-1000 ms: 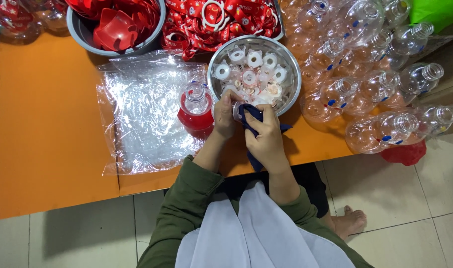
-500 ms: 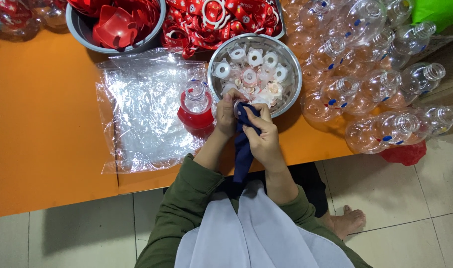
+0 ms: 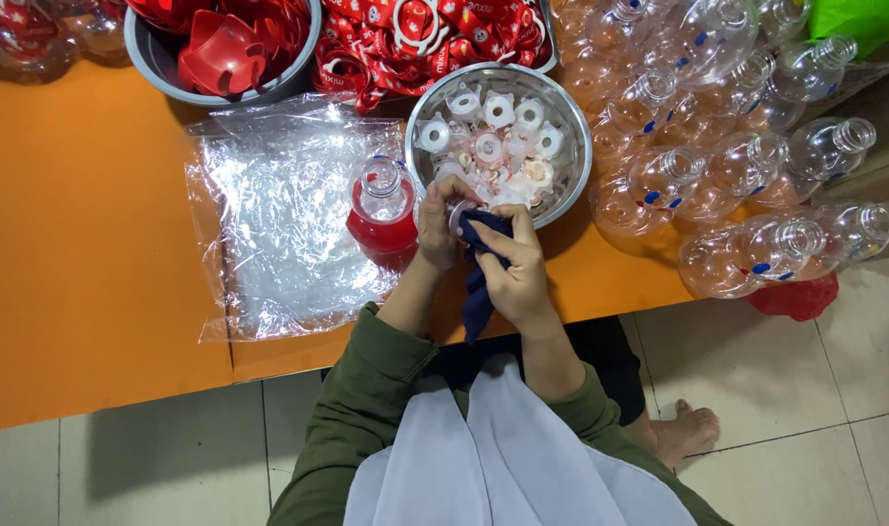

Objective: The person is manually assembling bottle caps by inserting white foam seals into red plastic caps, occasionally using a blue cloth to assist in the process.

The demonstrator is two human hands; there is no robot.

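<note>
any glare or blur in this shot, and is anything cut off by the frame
Head view: glare streaks the clear plastic sheet and glints on the steel bowl's rim and the clear bottles; light is even, shadows soft; focus is sharp, though the small part between the left hand and right hand is too small to make out; the grey bowl is cropped at the top edge.

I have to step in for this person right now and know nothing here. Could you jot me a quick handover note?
Left hand: holds a small clear part.
Right hand: wipes the part with a dark blue cloth.
Steel bowl just behind the hands: many more white parts.
Red-based bottle stands left of the bowl on a plastic sheet.
Clear bottles piled at right.
Done: cannot tell. Left: the bowl's parts.
</note>
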